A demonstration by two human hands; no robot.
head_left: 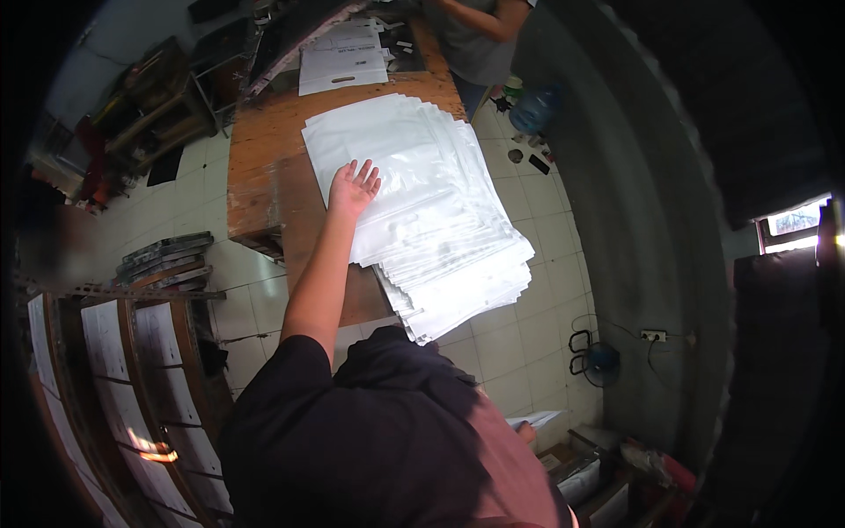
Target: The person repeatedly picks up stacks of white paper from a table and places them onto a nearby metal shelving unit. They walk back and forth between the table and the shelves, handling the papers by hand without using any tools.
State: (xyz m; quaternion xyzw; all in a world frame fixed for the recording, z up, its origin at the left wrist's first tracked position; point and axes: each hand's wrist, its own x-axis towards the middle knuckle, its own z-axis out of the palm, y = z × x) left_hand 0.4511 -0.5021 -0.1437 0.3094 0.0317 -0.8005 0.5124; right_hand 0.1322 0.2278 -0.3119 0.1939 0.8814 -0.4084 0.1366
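Observation:
A broad, fanned-out pile of white plastic bags (pixel 431 202) covers much of the wooden table (pixel 251 167) and hangs over its right and near edges. Above the pile's left part is my left hand (pixel 355 187), palm up with its fingers apart and nothing in it. Down by my right side, my right hand (pixel 526 432) is partly hidden by my body. Its fingers are closed on a white plastic bag (pixel 539 419), of which only a corner shows. A printed white bag (pixel 343 60) with a handle slot lies flat at the table's far end.
Beyond the table stands another person (pixel 480 35), near a dark tilted frame (pixel 299 40). Racks with white sheets (pixel 114 405) stand at the left, near stacked frames (pixel 167 261). A blue water jug (pixel 535 110) and a fan (pixel 602 363) sit along the right wall.

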